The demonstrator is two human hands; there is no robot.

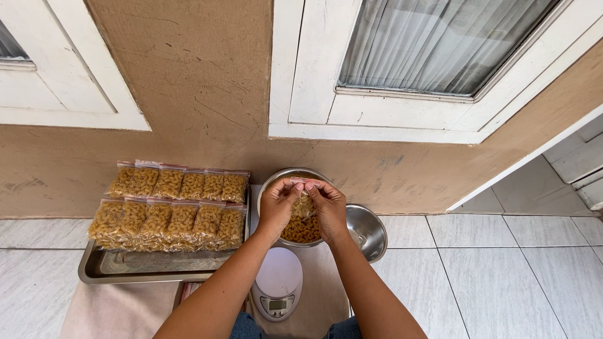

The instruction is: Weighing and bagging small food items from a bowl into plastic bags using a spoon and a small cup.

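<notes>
My left hand [277, 204] and my right hand [327, 206] together pinch the top edge of a small clear bag of elbow macaroni [303, 202]. The bag hangs above a steel bowl [271, 182] that holds more loose macaroni [301, 230]. A white digital kitchen scale [277, 282] with nothing on its platform sits just below my forearms.
A metal tray [125, 267] at the left carries two rows of several filled macaroni bags [169, 207]. A steel lid or second bowl [367, 230] lies right of the bowl. A beige cloth [119, 311] covers the tiled floor. The tan wall and white window frames stand behind.
</notes>
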